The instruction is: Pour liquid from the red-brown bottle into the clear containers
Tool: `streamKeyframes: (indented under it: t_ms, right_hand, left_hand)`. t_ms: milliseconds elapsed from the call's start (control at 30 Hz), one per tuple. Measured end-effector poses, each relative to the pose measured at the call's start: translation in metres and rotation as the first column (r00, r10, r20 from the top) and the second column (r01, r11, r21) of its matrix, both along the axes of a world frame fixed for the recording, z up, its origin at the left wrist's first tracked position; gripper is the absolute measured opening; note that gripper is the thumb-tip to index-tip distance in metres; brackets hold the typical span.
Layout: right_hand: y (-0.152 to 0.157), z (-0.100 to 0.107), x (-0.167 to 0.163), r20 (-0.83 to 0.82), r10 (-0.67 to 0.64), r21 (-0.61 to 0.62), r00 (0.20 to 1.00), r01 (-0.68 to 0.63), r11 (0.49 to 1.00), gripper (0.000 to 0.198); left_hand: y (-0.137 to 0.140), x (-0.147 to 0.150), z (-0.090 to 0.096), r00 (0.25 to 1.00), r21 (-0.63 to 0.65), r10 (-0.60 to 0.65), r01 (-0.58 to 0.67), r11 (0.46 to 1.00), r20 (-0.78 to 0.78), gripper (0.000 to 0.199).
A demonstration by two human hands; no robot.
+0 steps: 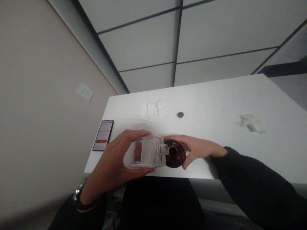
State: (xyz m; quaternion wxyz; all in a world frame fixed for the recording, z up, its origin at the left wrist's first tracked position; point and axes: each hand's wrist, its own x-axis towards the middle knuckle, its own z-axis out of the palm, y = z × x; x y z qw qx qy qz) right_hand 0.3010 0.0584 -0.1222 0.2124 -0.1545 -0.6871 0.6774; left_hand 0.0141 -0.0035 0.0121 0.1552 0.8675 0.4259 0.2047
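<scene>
Smooth white table (pixel 240 105), flat and wide. On its near edge, clear square glass bottle (pixel 146 151), tipped sideways, threaded neck pointing at dark round container (pixel 176 156). Left hand (pixel 115 166) wrapped around bottle, thumb below, fingers on top. Right hand (pixel 199 148) curled around dark container, touching its rim. Farther: folded white tissue (pixel 154 110), crumpled wad (pixel 251 123), phone (pixel 103 134) with lit screen, small black cap (pixel 180 114).

I see a clear glass bottle (pixel 146 151) tinged dark red inside, beside a deep maroon vessel (pixel 176 156). The surface (pixel 240 95) is white; the phone (pixel 103 135) shows a red bar.
</scene>
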Motion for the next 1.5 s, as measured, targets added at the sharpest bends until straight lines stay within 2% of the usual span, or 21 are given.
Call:
streamKeyframes:
  t_ms: [267,633,1200,1500]
  right_hand:
    - [0.000,0.001,0.003,0.040,-0.003,0.035,0.999,0.001,0.999,0.108]
    - [0.000,0.006,0.002,0.040,-0.006,0.059,0.999,0.003,0.998,0.106]
    - [0.000,0.003,0.001,0.012,0.005,0.056,1.000,-0.006,0.998,0.104]
    - [0.000,0.002,0.002,0.012,0.006,0.072,1.000,-0.007,0.997,0.104]
  left_hand:
    - [0.005,0.004,0.011,0.994,0.090,-0.093,0.098,0.991,-0.054,0.068]
    - [0.006,0.006,0.019,0.985,0.146,-0.150,0.162,0.976,-0.089,0.058]
    - [0.004,0.005,0.025,0.983,0.135,-0.142,0.157,0.978,-0.118,0.072]
    - [0.005,0.005,0.029,0.976,0.146,-0.138,0.163,0.976,-0.168,0.063]
